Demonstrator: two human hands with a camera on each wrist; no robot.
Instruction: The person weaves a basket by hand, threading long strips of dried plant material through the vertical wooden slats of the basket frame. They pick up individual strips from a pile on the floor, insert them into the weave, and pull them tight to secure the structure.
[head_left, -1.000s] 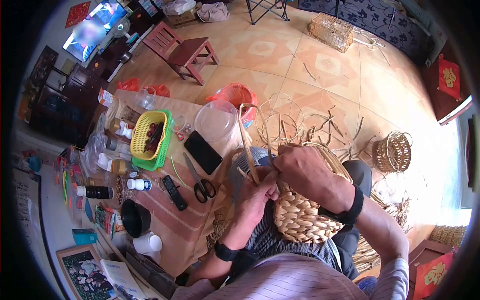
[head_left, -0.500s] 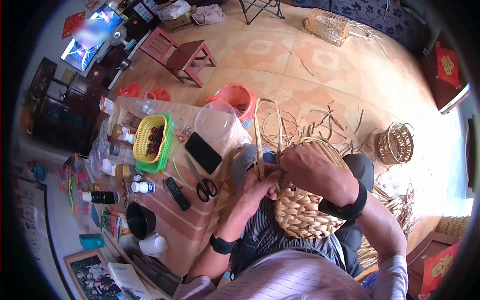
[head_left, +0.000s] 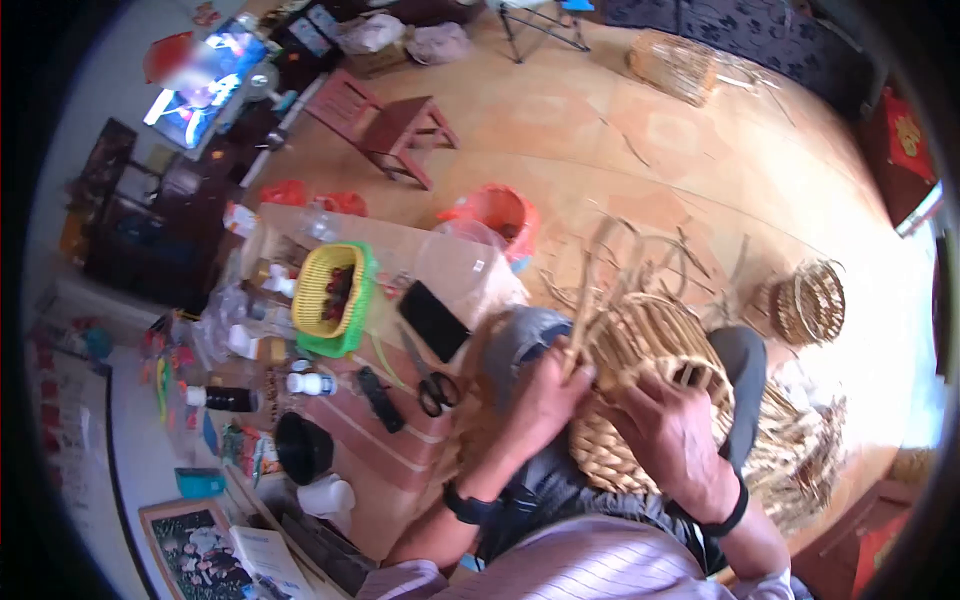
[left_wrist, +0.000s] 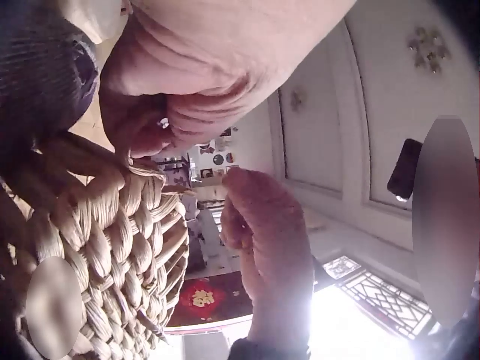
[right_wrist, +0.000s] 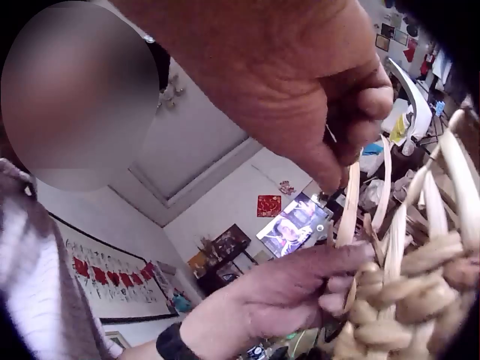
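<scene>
Table (head_left: 355, 445) on the left, striped cover. Right side: black phone (head_left: 434, 320), scissors (head_left: 433, 385) just nearer, remote (head_left: 379, 400) left of those. Green basket (head_left: 365, 300) farther left, yellow one nested inside. Near end: black bowl (head_left: 303, 447), white cup (head_left: 325, 496). Left edge's too blurred to itemize. Tiled floor (head_left: 550, 110): wooden chair (head_left: 405, 130) far left, wire-like cage (head_left: 672, 67) far right, small basket (head_left: 822, 303) right, dried strips (head_left: 800, 440) nearer.

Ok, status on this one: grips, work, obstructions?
Left grip pinching a strip. Right grip at the basket, hold unclear. Basket partly woven, stakes showing bare. Scissors off left, not in the way.
</scene>
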